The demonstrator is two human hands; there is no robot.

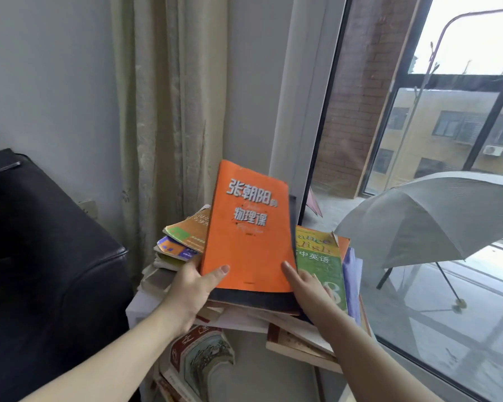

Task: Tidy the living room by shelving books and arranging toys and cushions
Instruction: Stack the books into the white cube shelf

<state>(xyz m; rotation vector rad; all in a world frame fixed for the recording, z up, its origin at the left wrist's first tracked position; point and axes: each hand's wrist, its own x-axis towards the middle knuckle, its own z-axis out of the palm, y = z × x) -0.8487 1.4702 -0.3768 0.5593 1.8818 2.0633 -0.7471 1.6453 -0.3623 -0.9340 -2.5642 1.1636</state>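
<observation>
1. Two hands on the orange softcover book (249, 227), which sits atop a messy book pile (238, 320) by the window.
2. Left hand (190, 288) pinches its near-left corner. Right hand (310, 285) has thumb on near-right edge; cannot tell its finger grip.
3. Likely light, floppy, worn: support from underneath, near the spine.

The orange book (249, 227) has a matt paper cover, scuffed at its edges. The green book (321, 256) shows torn paper at one corner. The curtain (169, 111) is patterned cloth, the sofa (41, 242) dark leather with a dull sheen, the umbrella (433, 216) smooth grey fabric
</observation>
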